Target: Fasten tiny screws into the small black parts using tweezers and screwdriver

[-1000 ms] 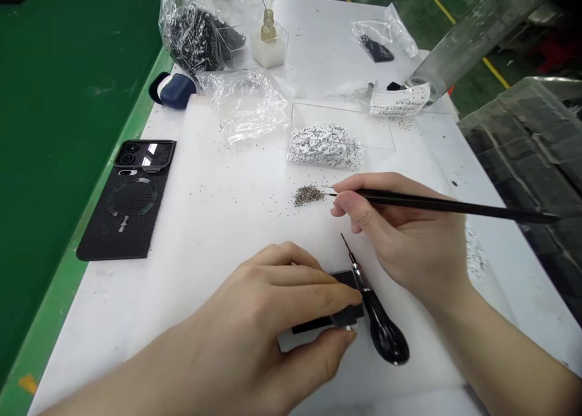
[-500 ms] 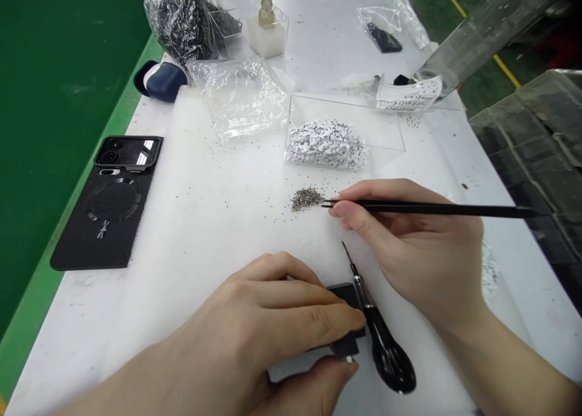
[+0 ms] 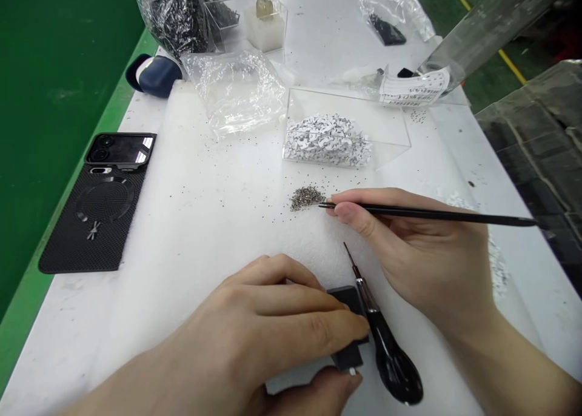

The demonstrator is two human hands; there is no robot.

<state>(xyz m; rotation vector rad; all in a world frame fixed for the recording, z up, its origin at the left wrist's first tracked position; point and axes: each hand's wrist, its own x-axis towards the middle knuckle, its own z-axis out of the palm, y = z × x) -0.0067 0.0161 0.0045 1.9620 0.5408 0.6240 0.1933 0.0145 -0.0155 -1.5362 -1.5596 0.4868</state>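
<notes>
My left hand (image 3: 273,325) is closed round a dark grey block (image 3: 348,355), with a small white piece showing at its lower end by the thumb. Black tweezers (image 3: 422,214) are pinched in my right hand (image 3: 409,240), their tips at the right edge of a pile of tiny metal screws (image 3: 307,198). Between the hands a screwdriver (image 3: 394,358) with a black handle lies on the white foam sheet (image 3: 204,222), its tip pointing away from me. Behind the screws, a clear tray (image 3: 350,104) holds many small white parts.
At the left edge lies a black phone (image 3: 97,204). A blue case (image 3: 159,76), a clear plastic bag (image 3: 236,94), a bag of black parts (image 3: 175,16) and a small bottle (image 3: 264,0) stand farther back. A clear tube (image 3: 491,34) is at the back right.
The tweezer tips have come together at the pile's edge, and my right hand has shifted slightly. The left hand keeps its hold on the block. The view has moved a little.
</notes>
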